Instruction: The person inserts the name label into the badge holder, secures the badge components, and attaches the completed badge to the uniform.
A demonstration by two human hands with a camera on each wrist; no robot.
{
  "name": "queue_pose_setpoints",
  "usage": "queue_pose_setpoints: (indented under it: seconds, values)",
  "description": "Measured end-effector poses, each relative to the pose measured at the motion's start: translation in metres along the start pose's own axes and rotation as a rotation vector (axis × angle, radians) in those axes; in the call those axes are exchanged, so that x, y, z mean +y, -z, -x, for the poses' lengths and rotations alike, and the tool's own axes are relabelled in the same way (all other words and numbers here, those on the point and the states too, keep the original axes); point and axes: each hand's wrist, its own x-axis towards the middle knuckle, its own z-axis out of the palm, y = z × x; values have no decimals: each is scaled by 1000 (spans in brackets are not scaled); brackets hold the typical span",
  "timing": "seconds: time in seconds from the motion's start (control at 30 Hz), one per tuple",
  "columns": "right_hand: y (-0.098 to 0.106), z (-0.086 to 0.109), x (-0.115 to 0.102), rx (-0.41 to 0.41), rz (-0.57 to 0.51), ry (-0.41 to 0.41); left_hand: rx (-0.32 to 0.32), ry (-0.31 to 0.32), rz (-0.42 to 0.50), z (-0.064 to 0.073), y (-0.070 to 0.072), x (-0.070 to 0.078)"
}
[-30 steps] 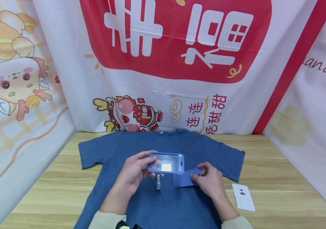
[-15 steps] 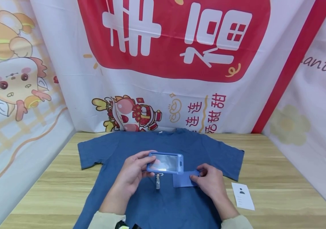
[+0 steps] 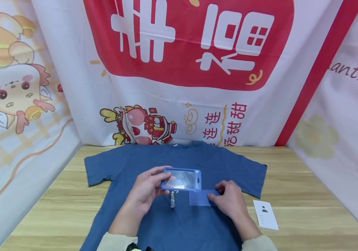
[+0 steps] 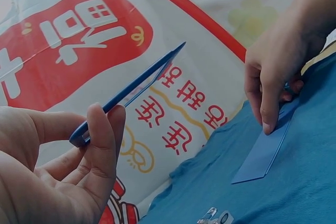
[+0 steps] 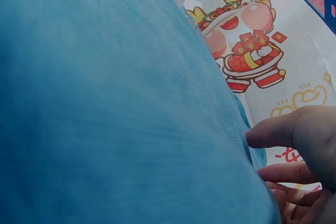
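Observation:
My left hand (image 3: 149,184) holds a blue badge holder (image 3: 197,181) with a clear window above the shirt, thumb on one face and fingers behind. In the left wrist view the holder (image 4: 139,83) shows nearly edge-on. A flat blue rectangular panel (image 3: 196,199) lies low over the dark blue T-shirt (image 3: 172,223). My right hand (image 3: 230,198) pinches its right end, thumb on top, in the head view; the left wrist view shows the panel (image 4: 257,161) close on the cloth. A small clear-strapped metal clip (image 3: 172,200) rests on the shirt below the holder.
A white card (image 3: 265,215) with a dark person icon lies on the wooden table (image 3: 307,195) right of the shirt. Printed cloth (image 3: 179,80) hangs behind the table and along both sides.
The right hand has sunk slightly, and the blue panel has gone from tilted to flatter against the shirt. The left hand keeps the badge holder almost still; its window glare has shifted.

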Motion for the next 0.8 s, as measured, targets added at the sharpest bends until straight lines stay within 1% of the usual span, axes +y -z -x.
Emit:
queue_pose_setpoints:
  seconds: [0.37,0.8]
  values:
    - [-1,-1,1,7,-2,0,2,0,11,0,-1,-2]
    - [-2,0,2,24,-7,7,-6,-20,35,-1,0,-6]
